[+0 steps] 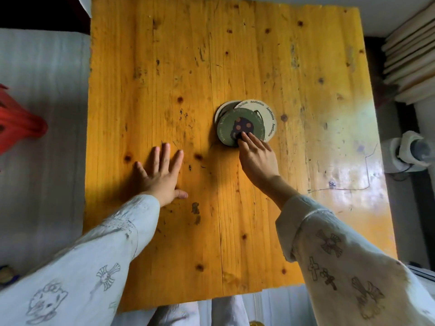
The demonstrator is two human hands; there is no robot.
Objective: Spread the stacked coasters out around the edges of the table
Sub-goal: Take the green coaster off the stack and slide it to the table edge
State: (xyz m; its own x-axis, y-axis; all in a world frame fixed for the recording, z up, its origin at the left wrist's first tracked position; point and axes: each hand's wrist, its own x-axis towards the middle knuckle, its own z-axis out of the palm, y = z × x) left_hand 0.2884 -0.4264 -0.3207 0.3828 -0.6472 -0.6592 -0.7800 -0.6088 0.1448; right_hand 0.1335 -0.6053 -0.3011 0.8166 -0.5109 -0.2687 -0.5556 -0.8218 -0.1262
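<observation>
A loose stack of round coasters sits near the middle of the orange wooden table (164, 67). The top coaster (231, 125) is green with a dark spotted figure. Under it a white coaster (266, 111) with printed words sticks out to the right, and another pale coaster (222, 109) peeks out at the upper left. My right hand (256, 156) reaches from the lower right, its fingertips pressing on the near edge of the green coaster. My left hand (160, 175) lies flat on the table, fingers spread, to the left of the stack and apart from it.
A red bag (18, 123) lies off the table's left side on a grey surface. Stacked pale boards (409, 55) stand at the upper right, and a white object (409, 151) sits beside the right edge. Scribbled pen lines mark the table's right part.
</observation>
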